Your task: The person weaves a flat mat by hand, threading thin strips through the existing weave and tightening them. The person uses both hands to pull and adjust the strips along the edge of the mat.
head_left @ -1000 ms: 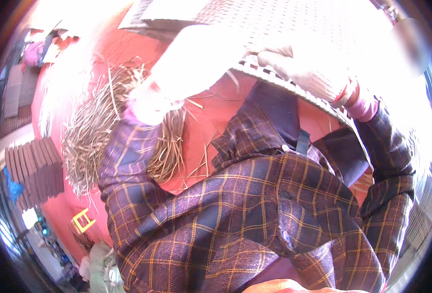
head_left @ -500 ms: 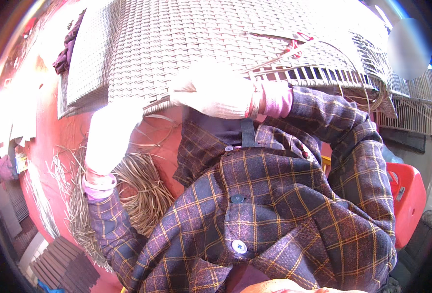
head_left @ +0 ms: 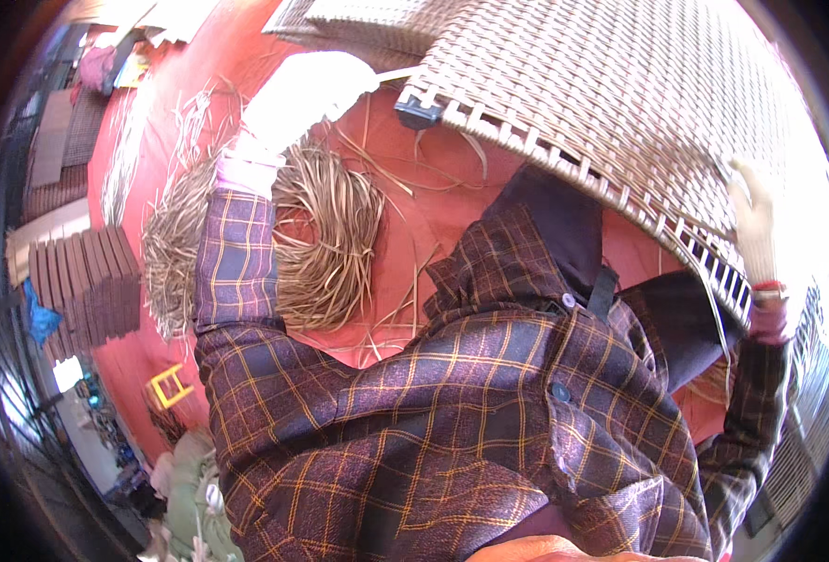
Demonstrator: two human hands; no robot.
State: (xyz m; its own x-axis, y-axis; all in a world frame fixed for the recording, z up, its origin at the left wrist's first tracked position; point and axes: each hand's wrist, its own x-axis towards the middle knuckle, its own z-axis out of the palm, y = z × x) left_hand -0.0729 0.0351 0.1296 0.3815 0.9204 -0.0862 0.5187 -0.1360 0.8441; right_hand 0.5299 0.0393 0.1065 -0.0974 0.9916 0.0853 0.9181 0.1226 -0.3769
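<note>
A large woven rattan panel (head_left: 620, 103) tilts across the upper right of the view, its open unfinished edge facing me. My left hand (head_left: 307, 89), in a white glove, reaches to the panel's left corner and pinches a thin pale strip next to a dark foot cap (head_left: 419, 112). My right hand (head_left: 756, 225), also gloved, grips the panel's right edge near the open slats. Both sleeves are purple plaid.
A loose pile of tan rattan strands (head_left: 325, 244) lies on the red floor (head_left: 414, 206) below my left arm. A stack of brown woven mats (head_left: 87, 286) sits at left. More woven panels (head_left: 358, 19) lie at the top. A small yellow frame (head_left: 173, 386) rests at lower left.
The view has swung left and the panel now sits to the upper right. My left hand rose from the strand pile to the panel's corner; my right hand moved out to the panel's right edge.
</note>
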